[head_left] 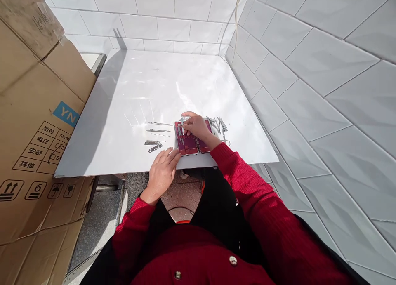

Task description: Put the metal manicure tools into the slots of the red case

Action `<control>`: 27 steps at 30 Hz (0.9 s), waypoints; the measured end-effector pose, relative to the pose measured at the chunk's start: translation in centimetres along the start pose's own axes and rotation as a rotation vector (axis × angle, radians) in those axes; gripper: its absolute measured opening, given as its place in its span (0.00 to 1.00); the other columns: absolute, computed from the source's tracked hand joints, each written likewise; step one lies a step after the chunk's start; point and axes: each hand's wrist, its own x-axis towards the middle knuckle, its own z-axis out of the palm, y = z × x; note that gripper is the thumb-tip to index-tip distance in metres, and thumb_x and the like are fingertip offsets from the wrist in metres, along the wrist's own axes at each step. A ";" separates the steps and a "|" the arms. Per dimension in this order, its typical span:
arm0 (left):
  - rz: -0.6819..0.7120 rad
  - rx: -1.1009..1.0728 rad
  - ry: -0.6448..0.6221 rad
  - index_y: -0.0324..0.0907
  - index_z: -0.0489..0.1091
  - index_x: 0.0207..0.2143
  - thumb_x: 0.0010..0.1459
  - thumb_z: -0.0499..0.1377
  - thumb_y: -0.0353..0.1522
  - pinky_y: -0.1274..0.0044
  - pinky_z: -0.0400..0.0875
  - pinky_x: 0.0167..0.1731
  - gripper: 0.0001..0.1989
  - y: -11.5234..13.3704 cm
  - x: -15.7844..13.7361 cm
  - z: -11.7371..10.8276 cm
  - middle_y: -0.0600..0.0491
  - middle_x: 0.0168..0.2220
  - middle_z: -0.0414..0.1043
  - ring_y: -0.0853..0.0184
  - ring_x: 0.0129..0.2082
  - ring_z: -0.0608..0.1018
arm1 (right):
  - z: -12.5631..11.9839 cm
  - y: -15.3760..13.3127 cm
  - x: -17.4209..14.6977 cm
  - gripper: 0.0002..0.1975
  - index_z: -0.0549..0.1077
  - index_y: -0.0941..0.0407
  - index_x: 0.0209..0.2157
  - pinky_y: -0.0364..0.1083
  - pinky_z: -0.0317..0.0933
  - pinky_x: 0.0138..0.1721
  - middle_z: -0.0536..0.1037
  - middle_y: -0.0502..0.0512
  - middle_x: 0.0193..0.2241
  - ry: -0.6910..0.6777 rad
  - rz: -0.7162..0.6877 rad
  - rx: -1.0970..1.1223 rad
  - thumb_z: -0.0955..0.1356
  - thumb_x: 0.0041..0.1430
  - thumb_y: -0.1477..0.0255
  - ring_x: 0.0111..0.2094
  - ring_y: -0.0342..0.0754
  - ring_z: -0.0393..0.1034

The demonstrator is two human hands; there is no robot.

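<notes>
A manicure case [188, 149] with dark red lining lies unfolded at the table's front edge, slim metal tools tucked into its left half. Over that half, my right hand [195, 126] is closed in a pinch on a slim, pale metal tool [182, 121], whose exact kind is too small to make out. My left hand [163, 165] rests with fingers stretched out at the case's lower left corner. To the left lie a nail clipper [154, 145] with its lever swung out and several thin metal tools [157, 130]. More clippers [222, 124] lie right of the case, near partly hidden scissors [227, 142].
The white table [148, 78] meets a tiled wall [173, 27] at the back and another tiled wall [309, 91] on the right. A large cardboard box [40, 103] stands against its left side. A cable [236, 25] hangs in the back corner.
</notes>
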 end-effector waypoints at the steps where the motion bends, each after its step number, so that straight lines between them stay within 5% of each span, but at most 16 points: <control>1: 0.000 0.003 -0.001 0.45 0.70 0.66 0.68 0.52 0.23 0.57 0.70 0.66 0.26 0.0 0.0 0.0 0.47 0.63 0.76 0.54 0.66 0.74 | 0.0 0.1 0.0 0.24 0.73 0.58 0.56 0.42 0.68 0.24 0.78 0.44 0.23 -0.001 0.001 -0.007 0.71 0.58 0.77 0.20 0.43 0.72; 13: 0.005 0.047 -0.003 0.44 0.73 0.62 0.68 0.51 0.23 0.59 0.70 0.66 0.24 0.0 0.1 -0.1 0.48 0.62 0.76 0.55 0.65 0.74 | 0.2 0.5 0.4 0.14 0.79 0.58 0.49 0.43 0.68 0.29 0.78 0.47 0.22 0.013 0.006 -0.137 0.67 0.65 0.74 0.21 0.44 0.72; 19: 0.012 0.057 0.000 0.43 0.73 0.61 0.68 0.51 0.23 0.60 0.69 0.66 0.23 0.0 0.2 -0.2 0.48 0.62 0.77 0.55 0.65 0.74 | 0.5 -0.3 0.2 0.17 0.84 0.59 0.43 0.48 0.67 0.48 0.85 0.59 0.43 0.103 -0.116 -0.577 0.63 0.67 0.80 0.44 0.51 0.78; 27: -0.040 0.051 -0.071 0.43 0.74 0.61 0.67 0.50 0.22 0.60 0.68 0.67 0.25 0.2 0.4 -0.5 0.49 0.63 0.76 0.56 0.66 0.73 | 0.7 -0.4 -1.7 0.22 0.82 0.59 0.53 0.48 0.65 0.49 0.81 0.63 0.49 0.063 -0.171 -0.766 0.59 0.72 0.80 0.47 0.53 0.75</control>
